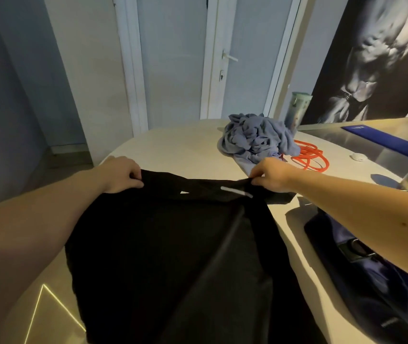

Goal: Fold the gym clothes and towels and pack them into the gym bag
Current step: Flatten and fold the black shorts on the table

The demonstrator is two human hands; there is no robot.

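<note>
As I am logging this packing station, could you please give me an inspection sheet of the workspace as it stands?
Surface: pale rounded glossy tabletop, partly covered.
Job's things: black fabric garment spread over the near table; crumpled blue-grey cloth heap behind it, unfolded; dark navy fabric gym bag at the right edge.
Clutter: green lidded tumbler and flat blue strip, far right.
Grippers: left hand and right hand each pinch the garment's top edge with curled fingers.
Cables: orange looped cord or band beside the heap.
Surroundings: white door with lever handle; large monochrome wall poster.
</note>
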